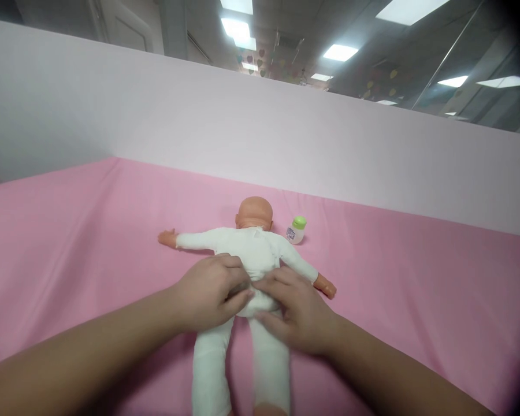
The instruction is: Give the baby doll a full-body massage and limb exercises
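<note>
A baby doll [247, 248] in a white cloth body lies face down, its head away from me and its arms spread. My left hand [214, 289] rests on the left of its lower back, fingers bent, thumb a little apart from them. My right hand [297, 309] lies on the right of the lower back, fingers stretched toward the middle and thumb apart below. The fingertips of both hands nearly meet over the waist, slightly blurred. Neither hand appears to hold anything. Both hands hide part of the doll's waist and hips.
The doll lies on a pink sheet [372, 277] with soft creases. Near its right shoulder stands a small clear bottle [295, 232] with a green cap. A white padded wall [260, 133] rises behind the sheet, with glass reflecting ceiling lights above.
</note>
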Motion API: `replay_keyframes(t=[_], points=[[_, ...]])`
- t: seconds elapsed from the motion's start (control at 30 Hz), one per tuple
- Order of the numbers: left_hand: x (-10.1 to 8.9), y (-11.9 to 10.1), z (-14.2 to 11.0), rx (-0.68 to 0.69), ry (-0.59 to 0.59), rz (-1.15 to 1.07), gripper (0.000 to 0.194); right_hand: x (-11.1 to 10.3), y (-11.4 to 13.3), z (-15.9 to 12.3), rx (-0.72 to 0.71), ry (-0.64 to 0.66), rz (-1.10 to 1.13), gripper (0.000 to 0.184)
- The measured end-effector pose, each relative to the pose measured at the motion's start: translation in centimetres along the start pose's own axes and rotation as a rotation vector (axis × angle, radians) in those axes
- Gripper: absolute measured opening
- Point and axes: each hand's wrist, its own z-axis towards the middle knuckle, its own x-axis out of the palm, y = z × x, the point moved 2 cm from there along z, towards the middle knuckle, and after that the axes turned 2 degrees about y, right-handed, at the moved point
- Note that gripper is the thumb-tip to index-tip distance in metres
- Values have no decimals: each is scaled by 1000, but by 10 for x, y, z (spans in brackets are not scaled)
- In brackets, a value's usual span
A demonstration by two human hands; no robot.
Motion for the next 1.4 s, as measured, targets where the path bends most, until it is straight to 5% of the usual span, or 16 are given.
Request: replay_keyframes(t=[0.23, 0.43, 0.57, 0.73, 0.87, 1.1, 1.2, 1.3, 1.4], points=[[-8, 1, -3, 44, -303, 18, 19, -4, -3, -3, -111, -296, -35, 44], [-5, 9, 4, -86, -35, -167, 22, 1, -4, 3, 53, -24, -17, 54], [-10, 12, 3, -109, 23, -357, 16, -1, -5, 2, 69, 5, 41, 48], [-10, 6, -1, 22, -202, -266, 14, -5, -4, -3, -8, -124, 33, 35], [-6, 5, -1, 65, -401, -161, 18, -4, -3, -3, -8, -300, -58, 45], [0, 6, 8, -64, -59, -166, 18, 1, -9, 7, 124, -15, 52, 31], [-2, 6, 7, -88, -38, -253, 15, -3, -9, 8, 153, -4, 119, 12], [1, 9, 6, -126, -57, -309, 25, -2, -8, 8, 168, -29, 109, 20], [6, 9, 6, -99, -131, -279, 18, 3, -9, 6, 151, -107, 28, 8]])
